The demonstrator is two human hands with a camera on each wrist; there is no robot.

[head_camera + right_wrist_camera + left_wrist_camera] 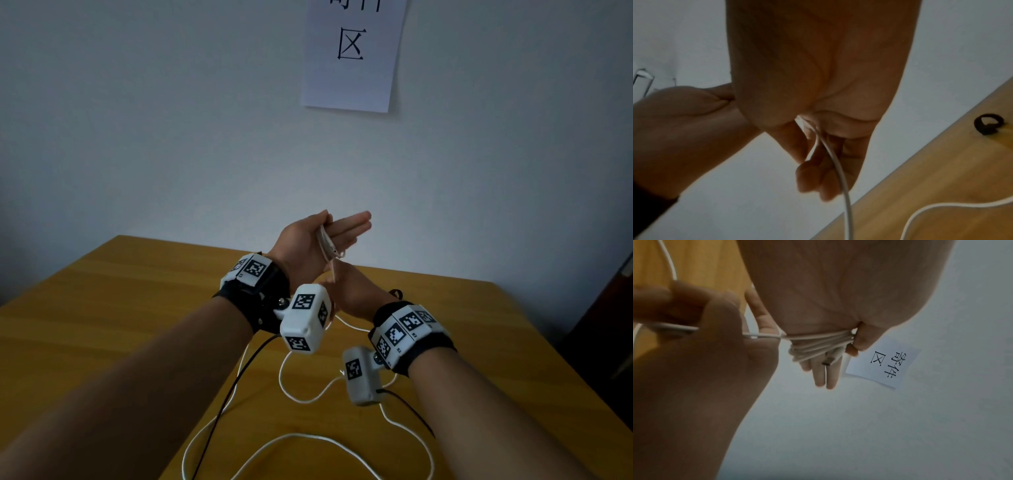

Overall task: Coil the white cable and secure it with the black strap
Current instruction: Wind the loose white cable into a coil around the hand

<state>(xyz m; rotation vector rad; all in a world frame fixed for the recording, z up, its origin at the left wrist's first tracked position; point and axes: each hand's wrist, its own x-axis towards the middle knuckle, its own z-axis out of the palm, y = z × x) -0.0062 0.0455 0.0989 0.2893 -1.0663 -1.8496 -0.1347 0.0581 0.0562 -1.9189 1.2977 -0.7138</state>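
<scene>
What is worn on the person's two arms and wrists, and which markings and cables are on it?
Both forearms are bare, with no sleeves. Each wrist wears a black band carrying white blocks printed with black square tag markers. A white box-shaped camera housing, also tagged, hangs under each wrist: left, right. A thin black cable leaves each housing. No gloves or rings are visible.

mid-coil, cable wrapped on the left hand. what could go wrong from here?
1. Left hand keeps its fingers straight, only the thumb pinning the cable: the loops may slide off.
2. Slack on the table could snag as the right hand pulls.
3. Strap lies apart; reaching for it may loosen the coil.
</scene>
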